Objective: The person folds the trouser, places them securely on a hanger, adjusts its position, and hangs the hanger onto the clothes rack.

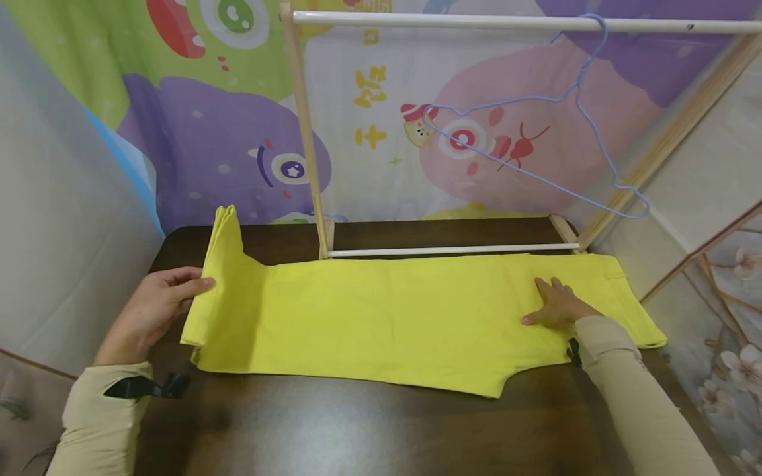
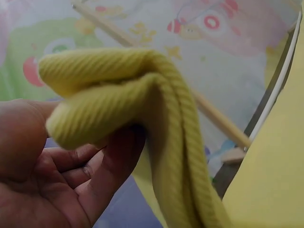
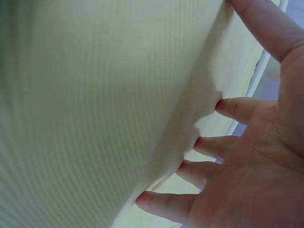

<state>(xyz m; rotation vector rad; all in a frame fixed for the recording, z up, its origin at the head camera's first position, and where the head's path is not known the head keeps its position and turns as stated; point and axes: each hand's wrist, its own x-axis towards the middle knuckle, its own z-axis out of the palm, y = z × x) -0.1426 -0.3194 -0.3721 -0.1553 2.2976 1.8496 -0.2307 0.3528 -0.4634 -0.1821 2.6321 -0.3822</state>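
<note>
Yellow ribbed trousers (image 1: 381, 317), folded lengthwise, stretch across a dark table, with the waist at the right and the leg ends at the left. My left hand (image 1: 169, 297) pinches the leg end between thumb and fingers, and that end stands raised off the table. In the left wrist view the doubled layers of the leg end (image 2: 109, 90) bend over between the thumb and fingers of my left hand (image 2: 71, 175). Near the waist, my right hand (image 1: 559, 304) is spread, fingertips touching the cloth. The right wrist view shows the fingers of my right hand (image 3: 247, 152) apart against the fabric (image 3: 95, 118).
Behind the trousers stands a wooden rack with a white top bar (image 1: 452, 21) and a low white rail (image 1: 452, 251). A blue wire hanger (image 1: 536, 175) hangs from the top bar. A cartoon-print curtain (image 1: 238, 132) covers the back. The brown table (image 1: 333, 430) shows in front.
</note>
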